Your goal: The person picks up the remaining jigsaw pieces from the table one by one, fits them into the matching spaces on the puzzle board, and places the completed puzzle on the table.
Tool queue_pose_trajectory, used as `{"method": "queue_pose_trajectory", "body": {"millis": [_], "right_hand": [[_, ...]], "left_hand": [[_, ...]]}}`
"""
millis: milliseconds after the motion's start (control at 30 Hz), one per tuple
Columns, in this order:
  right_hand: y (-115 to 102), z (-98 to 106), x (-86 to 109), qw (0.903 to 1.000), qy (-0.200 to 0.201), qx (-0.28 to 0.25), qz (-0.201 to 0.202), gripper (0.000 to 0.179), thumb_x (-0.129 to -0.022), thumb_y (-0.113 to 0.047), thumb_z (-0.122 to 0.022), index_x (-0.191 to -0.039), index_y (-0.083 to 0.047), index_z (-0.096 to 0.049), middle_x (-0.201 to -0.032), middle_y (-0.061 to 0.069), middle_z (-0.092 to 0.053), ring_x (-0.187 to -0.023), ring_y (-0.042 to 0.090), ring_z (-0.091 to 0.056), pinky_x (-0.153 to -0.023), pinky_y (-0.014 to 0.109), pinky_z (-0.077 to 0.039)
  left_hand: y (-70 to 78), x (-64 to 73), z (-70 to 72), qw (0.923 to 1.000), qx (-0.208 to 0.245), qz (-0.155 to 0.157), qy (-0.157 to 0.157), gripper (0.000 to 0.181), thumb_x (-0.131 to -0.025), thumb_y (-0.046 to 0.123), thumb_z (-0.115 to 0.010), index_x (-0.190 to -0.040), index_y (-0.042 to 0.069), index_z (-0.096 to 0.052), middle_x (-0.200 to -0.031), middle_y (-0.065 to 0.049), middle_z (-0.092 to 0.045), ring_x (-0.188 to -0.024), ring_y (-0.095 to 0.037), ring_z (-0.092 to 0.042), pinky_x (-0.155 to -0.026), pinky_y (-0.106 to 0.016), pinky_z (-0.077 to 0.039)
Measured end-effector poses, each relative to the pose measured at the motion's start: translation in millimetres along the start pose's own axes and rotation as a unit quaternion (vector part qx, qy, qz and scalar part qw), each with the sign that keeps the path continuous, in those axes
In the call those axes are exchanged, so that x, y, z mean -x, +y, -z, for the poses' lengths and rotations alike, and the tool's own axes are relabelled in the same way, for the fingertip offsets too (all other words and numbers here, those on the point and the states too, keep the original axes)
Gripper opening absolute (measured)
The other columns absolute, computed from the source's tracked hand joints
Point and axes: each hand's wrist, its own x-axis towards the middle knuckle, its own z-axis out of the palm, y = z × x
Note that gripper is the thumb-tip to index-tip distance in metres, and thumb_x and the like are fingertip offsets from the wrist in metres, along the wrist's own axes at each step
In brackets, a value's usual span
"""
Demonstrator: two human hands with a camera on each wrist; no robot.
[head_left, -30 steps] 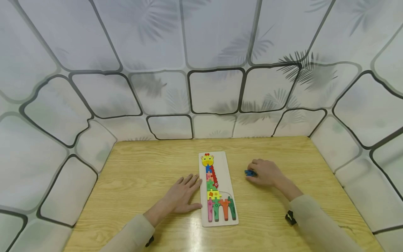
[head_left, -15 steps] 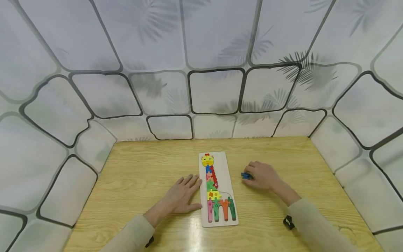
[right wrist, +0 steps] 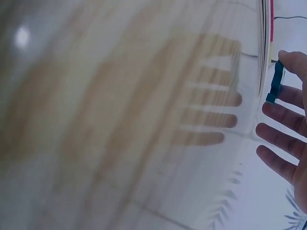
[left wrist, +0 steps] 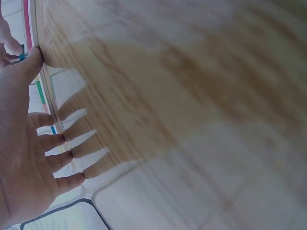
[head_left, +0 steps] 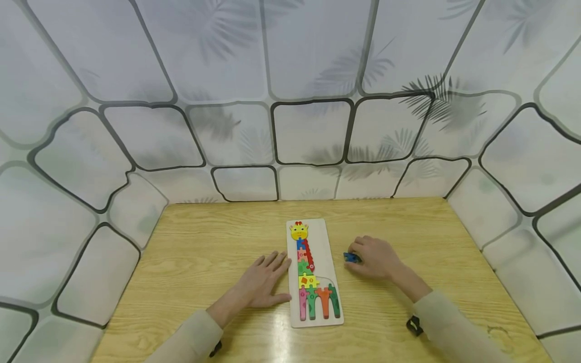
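A pale wooden puzzle board [head_left: 320, 237] lies on the table with a giraffe made of coloured pieces. Its yellow head [head_left: 299, 231] is at the far end, and pink, green, orange and dark green leg pieces stand at the near end. Right of the legs' top, an outlined part of the board holds no piece. My left hand [head_left: 260, 285] lies flat with fingers spread, its fingertips and thumb touching the board's left edge. My right hand [head_left: 374, 257], right of the board, pinches a blue puzzle piece [right wrist: 276, 82] between thumb and fingers; its other fingers stretch out.
The wooden table [head_left: 218, 227] reaches a patterned curtain-like wall [head_left: 245, 136] at the back and both sides. Dark bands [head_left: 414, 326] show at the sleeve cuffs. The glossy tabletop mirrors both hands in the wrist views.
My right hand has moved left and slightly nearer, carrying the blue puzzle piece toward the board. The left hand and the board have stayed in place.
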Motion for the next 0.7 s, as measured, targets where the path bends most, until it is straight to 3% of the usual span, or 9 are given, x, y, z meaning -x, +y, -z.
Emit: {"method": "queue_pose_trajectory", "body": {"millis": [700], "right_hand": [[-20.6, 0.9, 2.8, 0.9997, 0.002, -0.019, -0.016, 0.034, -0.090, -0.054, -0.077, -0.100, -0.022, -0.076, -0.094, -0.007, -0.070, -0.079, 0.008, -0.060, -0.065, 0.025, -0.051]], "left_hand": [[0.6, -0.7, -0.1, 0.9999, 0.008, 0.003, -0.006, 0.094, -0.098, 0.076, -0.047, -0.166, 0.013, -0.034, -0.173, -0.015, -0.033, -0.159, -0.039, -0.036, -0.126, -0.058, -0.039]]}}
